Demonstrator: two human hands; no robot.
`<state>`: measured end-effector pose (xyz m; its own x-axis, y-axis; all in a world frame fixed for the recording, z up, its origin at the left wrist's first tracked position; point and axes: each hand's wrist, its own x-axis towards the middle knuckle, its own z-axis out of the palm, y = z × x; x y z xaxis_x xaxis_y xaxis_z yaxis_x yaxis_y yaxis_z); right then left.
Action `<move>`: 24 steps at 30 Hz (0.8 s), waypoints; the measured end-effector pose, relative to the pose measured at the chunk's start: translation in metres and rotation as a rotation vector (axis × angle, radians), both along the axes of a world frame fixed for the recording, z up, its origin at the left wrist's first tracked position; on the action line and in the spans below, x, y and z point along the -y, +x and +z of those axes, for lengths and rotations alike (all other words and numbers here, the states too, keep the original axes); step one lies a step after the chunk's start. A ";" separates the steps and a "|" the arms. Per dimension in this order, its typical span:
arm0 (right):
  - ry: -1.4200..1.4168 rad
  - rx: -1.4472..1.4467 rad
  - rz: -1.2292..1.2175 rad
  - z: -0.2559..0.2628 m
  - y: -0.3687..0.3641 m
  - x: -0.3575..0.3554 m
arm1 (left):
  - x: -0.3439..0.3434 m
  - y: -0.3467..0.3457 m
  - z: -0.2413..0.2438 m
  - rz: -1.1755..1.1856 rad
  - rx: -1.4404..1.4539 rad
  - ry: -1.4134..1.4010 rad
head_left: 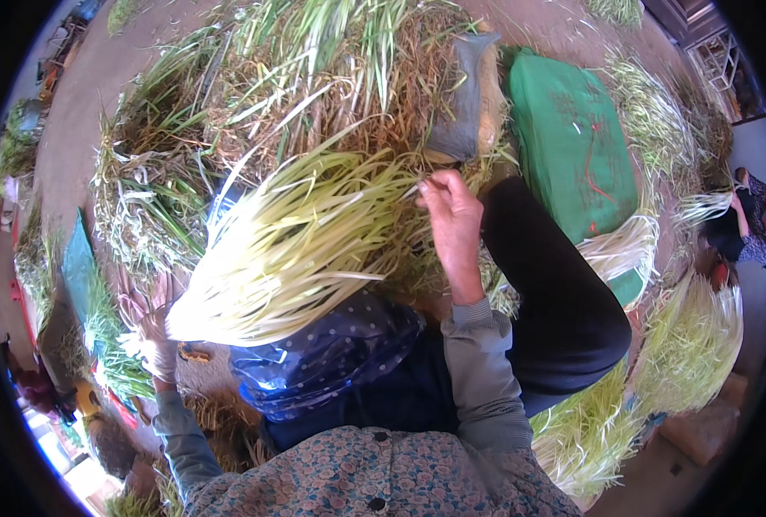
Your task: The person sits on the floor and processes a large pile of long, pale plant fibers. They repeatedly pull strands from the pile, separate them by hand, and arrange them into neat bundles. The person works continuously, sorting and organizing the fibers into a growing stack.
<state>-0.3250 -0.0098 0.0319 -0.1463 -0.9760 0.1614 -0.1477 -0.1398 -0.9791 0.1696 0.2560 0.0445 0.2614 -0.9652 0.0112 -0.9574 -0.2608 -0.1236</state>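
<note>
A large fanned bunch of pale yellow leafy stalks (292, 245), resembling blanched chives, lies across my lap over a blue polka-dot plastic apron (331, 349). My left hand (156, 349), in a whitish glove, is closed around the bunch's white lower ends. At the opposite end, my bare right hand (451, 207) has thumb and forefinger pinched together at the thin leaf tips. Those fingertips seem to hold a leaf end, though the contact is small. Overexposure washes out detail in the bunch's white part.
Beyond the bunch rises a heap of dried and green leaves (357, 84). A grey-and-tan wrapped bundle (470, 97) borders it. To the right lies a green woven sack (570, 142), with yellow bunches (687, 349) farther out. Another person (745, 220) sits at the far right.
</note>
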 end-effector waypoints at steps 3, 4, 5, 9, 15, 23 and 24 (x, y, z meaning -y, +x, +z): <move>-0.110 -0.285 0.140 0.025 0.037 0.017 | 0.007 -0.007 0.009 -0.107 0.068 -0.129; -0.253 -0.342 0.179 0.038 0.049 0.024 | 0.001 0.003 0.006 -0.113 0.093 -0.137; -0.396 -0.398 0.217 0.050 0.059 0.031 | -0.004 0.013 0.004 -0.121 0.112 -0.131; -0.539 -0.720 0.305 0.077 0.083 0.058 | -0.012 0.030 0.004 -0.158 0.100 -0.076; -0.608 -0.812 0.341 0.036 0.073 0.079 | -0.004 0.006 0.018 -0.162 0.097 -0.123; -0.431 -0.296 0.451 0.082 0.068 0.031 | 0.005 -0.010 0.040 -0.236 0.236 -0.158; -0.401 -0.430 0.549 0.088 0.073 0.030 | 0.007 -0.010 0.041 -0.238 0.258 -0.163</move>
